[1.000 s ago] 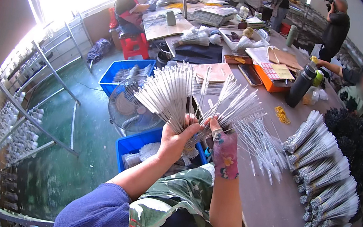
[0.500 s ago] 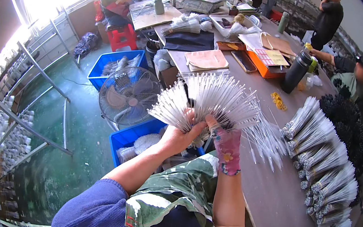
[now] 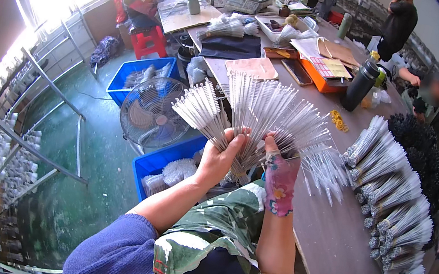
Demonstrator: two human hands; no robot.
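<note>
A bundle of thin white-bristled tube brushes [image 3: 260, 109] is fanned out between my two hands, its bristle ends pointing away from me. My left hand [image 3: 220, 157] is bare and closed round the left part of the fan, thumb across the stems. In a pink flowered fingerless glove, my right hand [image 3: 280, 174] grips the right part, its thumb pressed on the stems. The stem ends gather below, between the hands. Beside my right hand, loose white brushes [image 3: 322, 169] lie on the table [image 3: 323, 243].
Bundled white brushes [image 3: 391, 202] line the table's right side, with black ones [image 3: 409, 137] behind. A black bottle [image 3: 361, 84], yellow rubber bands [image 3: 338, 121] and an orange box [image 3: 318, 81] stand farther off. A fan [image 3: 157, 116] and blue bin [image 3: 141, 168] are at left. Other people sit or stand beyond.
The fan of brushes has spread wider and split into sections, its stem ends now showing between my hands. At the far right, the seated person's arm and head have shifted.
</note>
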